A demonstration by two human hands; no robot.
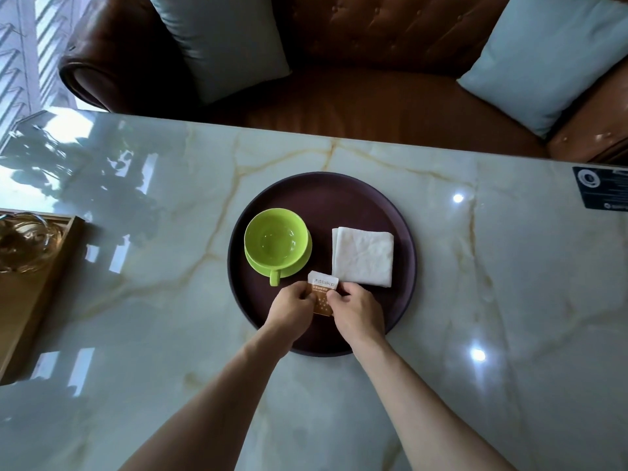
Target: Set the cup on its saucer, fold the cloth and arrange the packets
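A green cup (273, 240) stands on its green saucer (299, 265) on the left of a round dark tray (339, 195), its handle pointing toward me. A white cloth (363, 256) lies folded into a square on the tray's right side. At the tray's near part, my left hand (292, 302) and my right hand (353, 307) both pinch the white and orange packets (322, 290), one hand on each side. The packets look stacked; how many there are is hidden by my fingers.
The tray sits on a glossy marble table (475, 300). A wooden tray with glassware (30, 253) stands at the left edge. A dark card (601, 190) lies at the far right. A brown leather sofa (373, 96) with pale cushions stands beyond the table.
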